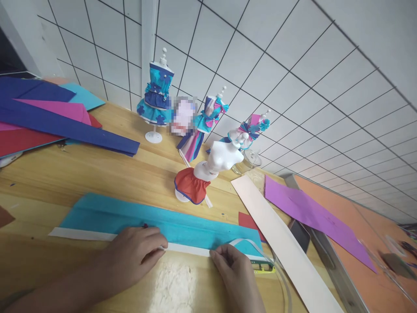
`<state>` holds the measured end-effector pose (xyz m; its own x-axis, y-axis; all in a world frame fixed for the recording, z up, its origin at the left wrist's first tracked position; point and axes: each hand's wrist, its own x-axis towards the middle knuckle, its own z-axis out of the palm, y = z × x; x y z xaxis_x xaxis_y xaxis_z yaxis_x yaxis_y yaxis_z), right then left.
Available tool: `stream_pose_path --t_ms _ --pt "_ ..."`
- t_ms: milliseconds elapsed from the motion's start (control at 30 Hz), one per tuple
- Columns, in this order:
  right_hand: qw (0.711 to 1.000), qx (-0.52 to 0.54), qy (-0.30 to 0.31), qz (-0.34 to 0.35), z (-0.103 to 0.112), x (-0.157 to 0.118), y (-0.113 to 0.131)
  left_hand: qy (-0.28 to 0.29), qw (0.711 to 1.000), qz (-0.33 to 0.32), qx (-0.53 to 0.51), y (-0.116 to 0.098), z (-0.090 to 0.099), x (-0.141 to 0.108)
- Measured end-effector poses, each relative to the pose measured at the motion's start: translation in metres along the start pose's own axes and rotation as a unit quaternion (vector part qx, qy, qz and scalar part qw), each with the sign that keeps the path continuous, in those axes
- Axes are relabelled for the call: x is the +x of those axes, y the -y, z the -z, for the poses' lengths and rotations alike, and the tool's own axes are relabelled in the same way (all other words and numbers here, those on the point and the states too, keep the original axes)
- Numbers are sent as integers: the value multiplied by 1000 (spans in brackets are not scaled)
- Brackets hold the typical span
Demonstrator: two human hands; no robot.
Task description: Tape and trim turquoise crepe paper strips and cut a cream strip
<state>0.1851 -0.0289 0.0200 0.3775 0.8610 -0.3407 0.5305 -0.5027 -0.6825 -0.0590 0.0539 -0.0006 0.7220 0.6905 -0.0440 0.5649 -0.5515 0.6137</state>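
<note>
A long teal sheet (pixel 130 213) lies across the table in front of me, with a white strip (pixel 189 249) along its near edge. My left hand (pixel 133 252) rests over the sheet's near edge, thumb and fingertips pinched at the strip. Farther right, my right hand (pixel 236 274) is closed too, its thumb and forefinger pinching the same strip. A narrow pale ribbon-like band (pixel 250 241) loops up from behind the right hand and curves down to the table's near side. Beyond the sheet stands a small white mannequin (pixel 224 156) wearing a red ruffled skirt (pixel 190 184).
Dressed mini mannequins (pixel 159 93) stand along the tiled wall (pixel 260 34). Folded blue, pink and red sheets (pixel 65 126) are piled at left. A cream strip (pixel 276 230), a purple sheet (pixel 316 217) and a yellow-green tool (pixel 265 266) lie at right, beside a glass jar (pixel 252 158).
</note>
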Motion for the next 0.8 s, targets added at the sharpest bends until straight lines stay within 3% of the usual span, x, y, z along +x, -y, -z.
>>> stream_pose_path --t_ms 800 --pt "1000 1 -23 -12 -3 2 5 -8 1000 -15 0 2 -2 0"
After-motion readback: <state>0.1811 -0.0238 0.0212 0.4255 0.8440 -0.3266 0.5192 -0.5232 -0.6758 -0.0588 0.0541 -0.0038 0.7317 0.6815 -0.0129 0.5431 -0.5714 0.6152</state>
